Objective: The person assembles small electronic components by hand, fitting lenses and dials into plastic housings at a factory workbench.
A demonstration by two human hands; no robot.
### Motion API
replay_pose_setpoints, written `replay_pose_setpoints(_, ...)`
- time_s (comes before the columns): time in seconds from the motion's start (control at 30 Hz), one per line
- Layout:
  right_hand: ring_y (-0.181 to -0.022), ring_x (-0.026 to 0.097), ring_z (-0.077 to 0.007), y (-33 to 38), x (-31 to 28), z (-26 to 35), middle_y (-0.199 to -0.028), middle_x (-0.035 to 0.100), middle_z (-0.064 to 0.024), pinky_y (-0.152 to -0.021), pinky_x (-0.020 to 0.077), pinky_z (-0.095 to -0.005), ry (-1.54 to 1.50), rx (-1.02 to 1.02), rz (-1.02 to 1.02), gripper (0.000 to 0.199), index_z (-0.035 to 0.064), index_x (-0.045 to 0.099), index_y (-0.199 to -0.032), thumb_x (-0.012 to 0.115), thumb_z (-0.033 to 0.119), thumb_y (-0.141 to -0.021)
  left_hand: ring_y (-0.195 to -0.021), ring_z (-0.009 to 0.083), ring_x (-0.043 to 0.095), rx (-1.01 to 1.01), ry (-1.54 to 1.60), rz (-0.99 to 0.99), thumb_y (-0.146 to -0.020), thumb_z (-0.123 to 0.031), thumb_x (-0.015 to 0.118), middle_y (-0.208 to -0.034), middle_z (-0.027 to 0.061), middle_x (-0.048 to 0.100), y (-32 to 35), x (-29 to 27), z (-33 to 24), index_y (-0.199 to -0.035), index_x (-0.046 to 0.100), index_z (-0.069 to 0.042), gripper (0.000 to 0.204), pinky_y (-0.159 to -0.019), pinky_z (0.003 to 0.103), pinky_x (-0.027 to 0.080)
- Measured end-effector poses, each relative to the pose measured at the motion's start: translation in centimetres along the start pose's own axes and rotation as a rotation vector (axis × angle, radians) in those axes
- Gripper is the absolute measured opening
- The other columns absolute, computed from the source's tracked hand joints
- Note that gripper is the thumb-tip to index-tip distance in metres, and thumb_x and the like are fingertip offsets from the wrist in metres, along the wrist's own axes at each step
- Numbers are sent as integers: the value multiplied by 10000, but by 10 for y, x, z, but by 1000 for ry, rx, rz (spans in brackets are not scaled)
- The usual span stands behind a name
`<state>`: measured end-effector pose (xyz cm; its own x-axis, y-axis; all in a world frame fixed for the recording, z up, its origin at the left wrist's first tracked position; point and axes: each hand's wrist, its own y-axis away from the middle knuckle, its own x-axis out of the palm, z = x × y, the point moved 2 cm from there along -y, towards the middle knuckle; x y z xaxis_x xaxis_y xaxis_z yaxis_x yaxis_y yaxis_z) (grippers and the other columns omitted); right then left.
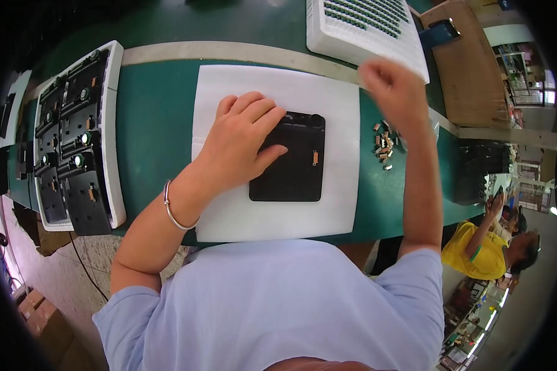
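A flat black plastic casing (291,170) with a small copper-coloured part near its right side lies on a white sheet (328,219) in front of me. My left hand (244,139) grips its upper left part, fingers bent over the top edge and thumb lying across the face. That hand covers the casing's upper left corner. My right hand (390,86) is raised at the near corner of a white foam tray (325,40) with rows of small green parts. Its fingers are curled closed and blurred; whatever they hold cannot be made out.
Several similar black casings with lenses fill a white foam tray (114,167) at the left. Small copper-coloured parts (384,142) lie loose on the green table (151,123) right of the sheet. A cardboard box (470,74) stands far right; a person in yellow (479,250) is beyond.
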<state>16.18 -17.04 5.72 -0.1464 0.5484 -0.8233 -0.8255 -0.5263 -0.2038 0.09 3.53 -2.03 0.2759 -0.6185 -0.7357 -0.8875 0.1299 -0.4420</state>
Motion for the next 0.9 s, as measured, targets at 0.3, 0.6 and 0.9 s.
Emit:
replay_pose_setpoints(0.3, -830, 694, -242, -143, 3, -98, -904, 740, -106, -777, 549, -352, 537, 208, 34, 237, 118, 778, -926, 699, 326, -844, -1163, 283, 534, 4, 19, -6, -707, -175, 826, -1132, 96, 620, -1, 0, 2, -1120, 615, -49, 481, -998, 431, 369)
replay_pose_setpoints(0.6, -678, 616, -185, -157, 12, -115, -781, 669, -78, -634, 501, -314, 221, 375, 102, 234, 104, 761, -864, 742, 324, -787, -1149, 276, 538, 6, 17, -20, -696, -175, 829, -1116, 92, 620, 0, 0, 3, -1106, 610, -55, 480, -983, 424, 371)
replay_pose_setpoints(0.9, -507, 412, -39, -105, -10, -103, -649, 510, 40, -446, 348, -197, -542, 333, -94, 186, 72, 643, -806, 723, 218, -889, -1127, 267, 546, 38, 23, -49, -684, -165, 828, -1092, 77, 628, -3, 5, 4, -1099, 611, -59, 480, -967, 424, 378)
